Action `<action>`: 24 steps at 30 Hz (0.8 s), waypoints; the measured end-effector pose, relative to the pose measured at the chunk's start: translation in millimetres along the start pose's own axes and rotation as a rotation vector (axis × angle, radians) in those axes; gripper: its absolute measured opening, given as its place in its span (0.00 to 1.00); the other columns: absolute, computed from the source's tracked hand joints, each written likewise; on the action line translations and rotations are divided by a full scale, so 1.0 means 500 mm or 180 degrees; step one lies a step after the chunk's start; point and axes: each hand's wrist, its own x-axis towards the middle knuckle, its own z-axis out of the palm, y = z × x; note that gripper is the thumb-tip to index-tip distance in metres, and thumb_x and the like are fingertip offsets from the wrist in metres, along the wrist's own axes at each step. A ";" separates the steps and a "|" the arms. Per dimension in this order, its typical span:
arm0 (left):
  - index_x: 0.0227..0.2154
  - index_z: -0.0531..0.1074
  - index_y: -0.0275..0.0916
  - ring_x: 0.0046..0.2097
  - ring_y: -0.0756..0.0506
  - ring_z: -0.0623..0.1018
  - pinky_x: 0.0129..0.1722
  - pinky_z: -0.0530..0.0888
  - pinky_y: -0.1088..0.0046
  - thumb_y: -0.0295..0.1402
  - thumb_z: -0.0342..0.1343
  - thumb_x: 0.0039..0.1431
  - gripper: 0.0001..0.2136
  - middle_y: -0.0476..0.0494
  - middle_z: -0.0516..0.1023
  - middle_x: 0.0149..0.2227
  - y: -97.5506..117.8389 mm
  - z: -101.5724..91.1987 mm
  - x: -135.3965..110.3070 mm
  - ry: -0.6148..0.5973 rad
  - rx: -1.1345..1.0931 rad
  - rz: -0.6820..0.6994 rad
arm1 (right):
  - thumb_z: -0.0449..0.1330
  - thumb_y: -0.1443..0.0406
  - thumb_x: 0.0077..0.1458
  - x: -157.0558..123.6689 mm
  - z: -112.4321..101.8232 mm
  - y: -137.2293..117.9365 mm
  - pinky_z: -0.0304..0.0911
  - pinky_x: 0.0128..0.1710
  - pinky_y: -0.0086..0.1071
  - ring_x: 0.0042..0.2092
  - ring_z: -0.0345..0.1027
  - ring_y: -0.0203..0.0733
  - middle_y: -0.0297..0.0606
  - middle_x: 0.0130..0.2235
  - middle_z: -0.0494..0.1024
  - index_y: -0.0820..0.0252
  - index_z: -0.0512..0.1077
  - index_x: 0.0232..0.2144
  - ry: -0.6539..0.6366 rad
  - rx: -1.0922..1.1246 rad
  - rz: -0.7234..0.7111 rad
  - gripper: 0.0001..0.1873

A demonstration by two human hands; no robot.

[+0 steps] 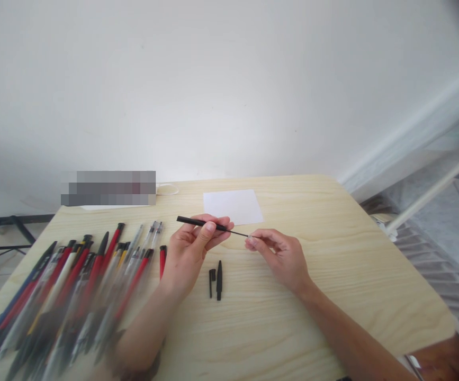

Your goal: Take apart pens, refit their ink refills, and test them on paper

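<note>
My left hand (191, 246) is closed around a black pen barrel (186, 219), held nearly level and pointing right. A thin dark pen refill (237, 233) sticks out of the barrel's right end. The thumb and fingers of my right hand (279, 254) pinch the refill's far end. Below the hands, on the table, lie two black pen parts: a small clip piece (212, 280) and a tapered tip section (219, 280).
Many red, black, white and clear pens (82, 280) lie across the left of the wooden table (352, 275). White paper (233, 206) lies behind my hands. A blurred-out object (108, 188) and a white cord (169, 188) are at the back left, against the wall.
</note>
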 end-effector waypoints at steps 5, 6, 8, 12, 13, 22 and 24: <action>0.33 0.70 0.35 0.44 0.42 0.77 0.48 0.72 0.63 0.30 0.58 0.54 0.06 0.41 0.79 0.39 -0.005 0.000 -0.002 -0.0023 0.0077 0.0038 | 0.59 0.61 0.51 0.002 -0.001 0.004 0.70 0.34 0.30 0.32 0.75 0.39 0.36 0.29 0.79 0.59 0.72 0.30 0.0034 0.0024 0.0099 0.07; 0.34 0.70 0.35 0.44 0.42 0.77 0.48 0.72 0.63 0.30 0.58 0.54 0.05 0.40 0.79 0.39 -0.006 -0.001 -0.002 -0.0035 0.0077 0.0028 | 0.59 0.61 0.51 0.001 -0.001 0.005 0.70 0.34 0.29 0.32 0.75 0.39 0.36 0.29 0.79 0.59 0.72 0.30 0.0026 0.0029 0.0105 0.07; 0.34 0.70 0.35 0.44 0.42 0.78 0.47 0.72 0.63 0.30 0.57 0.55 0.05 0.40 0.79 0.39 -0.006 -0.001 -0.001 -0.0041 0.0041 -0.0008 | 0.59 0.61 0.51 0.001 0.000 0.005 0.70 0.34 0.29 0.32 0.75 0.38 0.35 0.29 0.79 0.59 0.73 0.30 0.0007 0.0043 0.0088 0.07; 0.35 0.70 0.35 0.43 0.42 0.78 0.47 0.72 0.64 0.30 0.57 0.55 0.06 0.41 0.79 0.39 -0.002 -0.002 0.002 0.0018 -0.0115 -0.0096 | 0.60 0.61 0.51 0.001 0.003 0.002 0.70 0.34 0.29 0.32 0.75 0.39 0.36 0.29 0.79 0.59 0.73 0.30 0.0033 0.0046 0.0075 0.07; 0.35 0.70 0.35 0.43 0.42 0.78 0.47 0.72 0.64 0.30 0.57 0.55 0.06 0.41 0.79 0.40 0.000 -0.003 0.002 0.0038 -0.0147 -0.0121 | 0.60 0.61 0.50 0.001 0.003 0.002 0.70 0.34 0.30 0.32 0.75 0.39 0.36 0.29 0.79 0.60 0.73 0.30 0.0065 0.0046 0.0088 0.07; 0.41 0.70 0.33 0.45 0.40 0.77 0.48 0.73 0.65 0.31 0.55 0.56 0.11 0.35 0.78 0.42 0.008 -0.004 0.006 0.0070 -0.0287 -0.0806 | 0.61 0.61 0.49 0.001 0.004 0.007 0.71 0.34 0.31 0.32 0.74 0.40 0.37 0.30 0.78 0.60 0.71 0.30 0.0241 0.0176 0.0095 0.08; 0.39 0.71 0.33 0.45 0.40 0.77 0.48 0.73 0.65 0.31 0.54 0.57 0.09 0.35 0.78 0.42 0.008 -0.004 0.007 0.0101 -0.0324 -0.0884 | 0.61 0.62 0.49 0.001 0.004 0.008 0.71 0.34 0.31 0.32 0.74 0.40 0.36 0.30 0.77 0.60 0.71 0.30 0.0229 0.0184 0.0011 0.07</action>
